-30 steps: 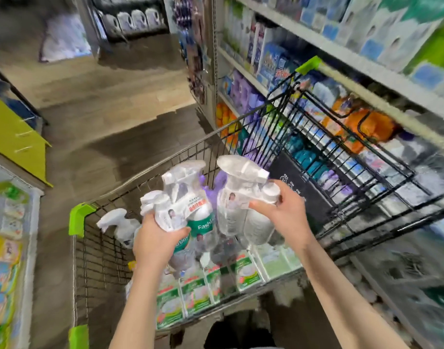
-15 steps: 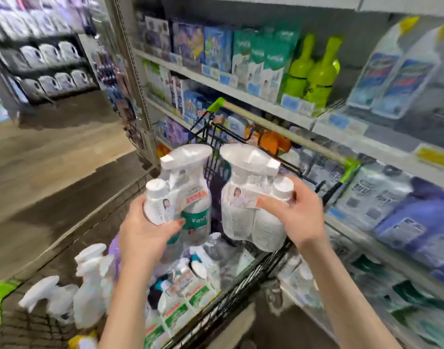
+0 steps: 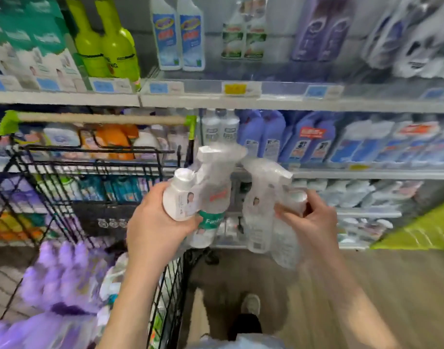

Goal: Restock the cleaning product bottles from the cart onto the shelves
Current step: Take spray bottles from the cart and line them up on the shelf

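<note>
My left hand (image 3: 155,227) grips a shrink-wrapped pack of a white spray bottle with a green band and a small white refill bottle (image 3: 203,195). A second, similar spray-bottle pack (image 3: 263,205) is held by my right hand (image 3: 314,222), fingers curled round its small bottle. Both packs hang at chest height in front of the shelves (image 3: 241,100), just right of the black wire cart (image 3: 95,172). The cart still holds purple bottles (image 3: 60,275) and other packs, all blurred.
Shelves ahead carry green bottles (image 3: 105,39), blue-labelled white bottles (image 3: 178,34), purple bottles (image 3: 263,132) and lower white packs (image 3: 354,192). The cart's green-capped handle (image 3: 95,118) lies against the shelf. Wooden floor and my shoes (image 3: 250,306) show below. A green panel (image 3: 422,230) stands right.
The view has swung right from the cart to face the shelves. Both hands have carried their packs out of the cart and over to its right side, toward the shelves.
</note>
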